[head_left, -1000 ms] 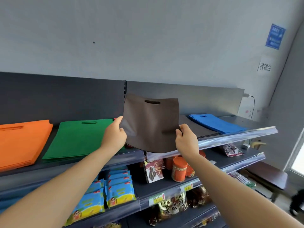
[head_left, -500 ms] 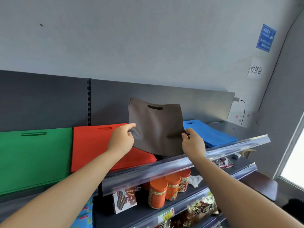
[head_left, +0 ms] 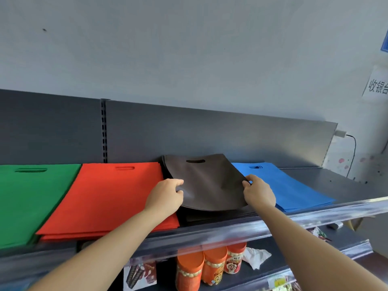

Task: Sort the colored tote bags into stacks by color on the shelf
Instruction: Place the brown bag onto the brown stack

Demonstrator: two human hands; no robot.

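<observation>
A brown tote bag (head_left: 206, 183) lies on the top shelf (head_left: 346, 185) between a red stack (head_left: 111, 196) and a blue stack (head_left: 281, 185), its cut-out handle toward the grey back panel (head_left: 210, 135); its front edge is raised a little off the dark brown stack (head_left: 210, 216) beneath it, while its rear part rests there; the left hand (head_left: 165, 196) pinches the bag's left edge between thumb and curled fingers, and the right hand (head_left: 259, 193) pinches the right edge the same way, both forearms reaching up from below; the red stack sits just beside the brown one, its near corner passing under the left wrist; a green stack (head_left: 27, 198) lies flat just left of the red, cut off by the frame's edge; the blue stack fans slightly toward the right, with bare grey shelf beyond it; a clear plastic price rail (head_left: 273, 225) runs along the shelf's front lip; on the shelf below stand three orange canisters (head_left: 212, 263) in a row, with a crumpled white paper (head_left: 256, 257) just to their right; on the pale wall at the far right hangs a white paper sign (head_left: 378, 87) with printed characters, and a dark cable (head_left: 353, 152) drops beside the panel's end.
</observation>
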